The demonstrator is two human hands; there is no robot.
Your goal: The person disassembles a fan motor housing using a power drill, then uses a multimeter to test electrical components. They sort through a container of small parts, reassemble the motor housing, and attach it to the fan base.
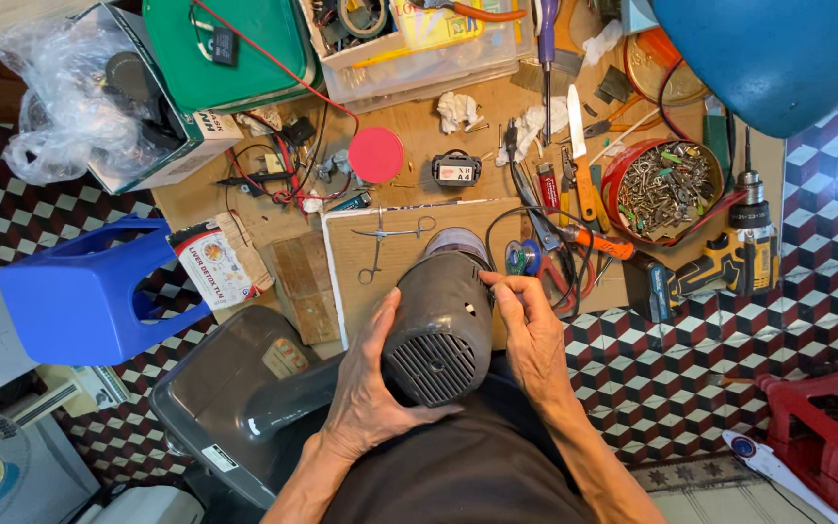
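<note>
A dark grey motor housing [441, 325] with a slotted vent grille at its near end lies on my lap, pointing away toward a low wooden board [409, 247]. My left hand [366, 393] cups its left side and underside. My right hand [526, 325] rests on its right side, fingertips pinched at the upper right edge of the casing. Whether those fingers hold a small part I cannot tell. Metal forceps [380, 243] lie on the board just beyond the motor.
The board is cluttered: a red bowl of screws [661, 184], a yellow cordless drill [729, 257], orange-handled pliers [584, 238], a red round lid [376, 154], a clear tray of tools [419, 39]. A blue plastic stool [84, 291] lies left, a grey fan base [235, 388] beside my knee.
</note>
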